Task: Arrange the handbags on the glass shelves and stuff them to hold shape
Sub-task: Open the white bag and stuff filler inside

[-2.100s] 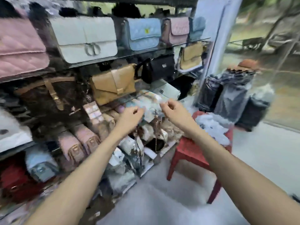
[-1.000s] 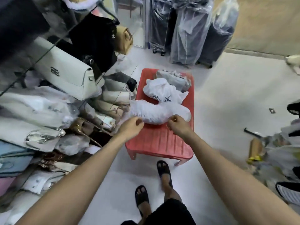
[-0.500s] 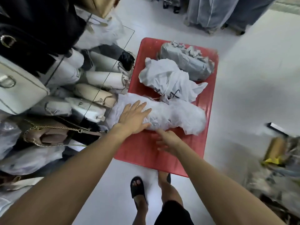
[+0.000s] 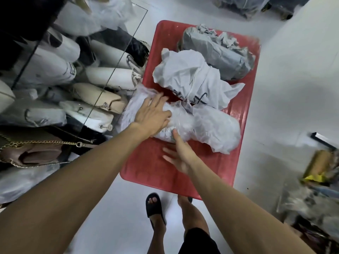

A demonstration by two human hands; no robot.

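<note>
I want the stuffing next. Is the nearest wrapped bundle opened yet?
Not visibly: plastic bundle looks wrapped, left hand flat on it.

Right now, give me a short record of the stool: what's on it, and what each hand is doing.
surface: red plastic stool
nearest bundle: clear plastic-wrapped bundle
middle bundle: white bag with black print
far bundle: grey paper-wrapped bundle
left hand: flat on the clear bundle, fingers spread
right hand: open, fingertip touching the bundle's near edge
</note>
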